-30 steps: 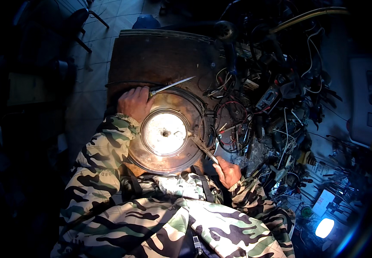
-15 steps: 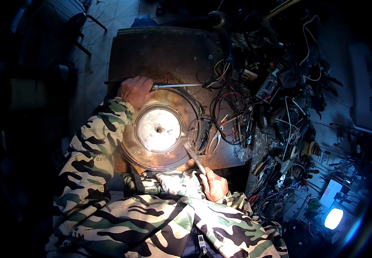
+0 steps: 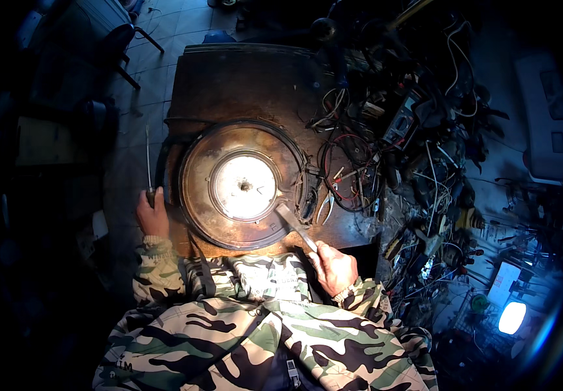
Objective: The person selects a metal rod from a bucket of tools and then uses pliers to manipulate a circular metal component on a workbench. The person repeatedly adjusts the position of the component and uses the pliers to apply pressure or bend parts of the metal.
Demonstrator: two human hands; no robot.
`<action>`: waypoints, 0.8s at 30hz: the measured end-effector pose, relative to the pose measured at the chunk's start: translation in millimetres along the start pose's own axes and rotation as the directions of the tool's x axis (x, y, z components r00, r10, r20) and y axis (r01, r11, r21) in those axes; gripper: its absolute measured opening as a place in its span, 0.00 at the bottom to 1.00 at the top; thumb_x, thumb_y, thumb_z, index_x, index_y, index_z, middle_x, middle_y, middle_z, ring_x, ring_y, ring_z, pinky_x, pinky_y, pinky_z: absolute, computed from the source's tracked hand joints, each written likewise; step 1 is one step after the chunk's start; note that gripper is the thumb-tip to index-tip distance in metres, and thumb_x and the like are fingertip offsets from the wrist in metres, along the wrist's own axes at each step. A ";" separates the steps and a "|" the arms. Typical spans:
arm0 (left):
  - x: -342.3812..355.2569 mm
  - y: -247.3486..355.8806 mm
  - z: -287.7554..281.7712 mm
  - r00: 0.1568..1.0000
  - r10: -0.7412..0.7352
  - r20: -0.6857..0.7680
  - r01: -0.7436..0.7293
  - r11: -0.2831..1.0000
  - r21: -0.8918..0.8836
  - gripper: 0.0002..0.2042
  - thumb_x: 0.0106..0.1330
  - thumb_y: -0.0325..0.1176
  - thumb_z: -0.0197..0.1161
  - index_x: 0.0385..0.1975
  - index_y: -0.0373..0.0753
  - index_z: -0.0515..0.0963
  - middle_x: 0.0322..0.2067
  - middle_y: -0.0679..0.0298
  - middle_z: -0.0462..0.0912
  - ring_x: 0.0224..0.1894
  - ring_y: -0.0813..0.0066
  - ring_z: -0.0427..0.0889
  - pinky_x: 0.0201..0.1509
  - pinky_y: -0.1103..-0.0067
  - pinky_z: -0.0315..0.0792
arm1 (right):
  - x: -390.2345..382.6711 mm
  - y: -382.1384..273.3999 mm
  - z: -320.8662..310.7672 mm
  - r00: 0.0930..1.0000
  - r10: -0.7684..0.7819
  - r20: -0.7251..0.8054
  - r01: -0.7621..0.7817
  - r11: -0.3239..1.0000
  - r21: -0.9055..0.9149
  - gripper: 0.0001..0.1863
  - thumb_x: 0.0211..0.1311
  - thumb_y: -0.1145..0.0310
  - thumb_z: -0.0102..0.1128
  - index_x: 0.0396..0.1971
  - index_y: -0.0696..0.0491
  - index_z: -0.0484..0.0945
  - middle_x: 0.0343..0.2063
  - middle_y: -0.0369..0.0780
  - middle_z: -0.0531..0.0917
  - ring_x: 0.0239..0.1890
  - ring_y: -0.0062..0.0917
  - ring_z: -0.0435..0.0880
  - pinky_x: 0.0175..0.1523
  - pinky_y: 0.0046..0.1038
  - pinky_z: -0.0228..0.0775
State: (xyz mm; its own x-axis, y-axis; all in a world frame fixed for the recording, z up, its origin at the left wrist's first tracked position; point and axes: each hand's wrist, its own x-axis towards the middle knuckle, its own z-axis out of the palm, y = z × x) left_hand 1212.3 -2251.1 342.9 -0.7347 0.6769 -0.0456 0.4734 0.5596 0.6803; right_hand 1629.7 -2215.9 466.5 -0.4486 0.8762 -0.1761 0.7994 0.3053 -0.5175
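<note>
Head view looks down on a round, rusty brown metal disc with a bright pale centre plate (image 3: 243,186), lying flat on the dark worn bench (image 3: 242,81) just ahead of the person's camouflage-sleeved arms. Right hand (image 3: 333,267) is clamped around a flat grey metal blade tool (image 3: 294,227) whose tip rests on the disc's lower right rim. Left hand (image 3: 152,215) grips a thin long-shafted screwdriver (image 3: 148,159) pointing away, beside the bench's left edge. Tangled wires and parts (image 3: 385,143) crowd the right.

The screwdriver (image 3: 148,159) handle is hidden inside the left hand (image 3: 152,215).
</note>
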 end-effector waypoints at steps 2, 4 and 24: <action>-21.0 -14.0 -4.4 0.995 0.020 -0.103 -0.018 1.000 0.020 0.17 0.66 0.42 0.67 0.34 0.30 0.77 0.31 0.47 0.77 0.35 0.44 0.78 0.39 0.59 0.70 | 6.8 6.4 -6.3 0.997 0.040 -0.062 -0.042 0.999 -0.035 0.12 0.65 0.65 0.65 0.44 0.56 0.82 0.27 0.49 0.85 0.25 0.46 0.85 0.29 0.41 0.78; -32.6 -15.9 -1.6 0.989 -0.019 -0.147 0.017 1.000 -0.012 0.20 0.62 0.43 0.71 0.36 0.28 0.77 0.36 0.47 0.77 0.40 0.43 0.77 0.45 0.60 0.70 | 9.2 16.5 -18.4 0.988 0.126 -0.085 -0.133 0.988 -0.077 0.12 0.66 0.65 0.63 0.44 0.56 0.81 0.27 0.51 0.84 0.27 0.48 0.85 0.30 0.42 0.77; 72.3 -46.6 48.0 0.961 0.255 0.107 -0.231 0.953 -0.198 0.16 0.60 0.30 0.67 0.47 0.32 0.77 0.33 0.47 0.84 0.40 0.47 0.84 0.43 0.64 0.75 | 73.0 35.9 -74.2 0.907 -0.287 0.309 0.392 0.843 -0.369 0.16 0.61 0.63 0.68 0.47 0.51 0.83 0.23 0.40 0.77 0.21 0.38 0.82 0.23 0.39 0.74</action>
State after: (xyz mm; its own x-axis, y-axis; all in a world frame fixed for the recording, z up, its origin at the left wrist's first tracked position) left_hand 1160.5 -2205.3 272.7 -0.5334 0.8443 0.0511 0.5244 0.2826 0.8032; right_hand 1655.3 -2113.3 497.2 -0.7595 0.5920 -0.2696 0.6452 0.7385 -0.1959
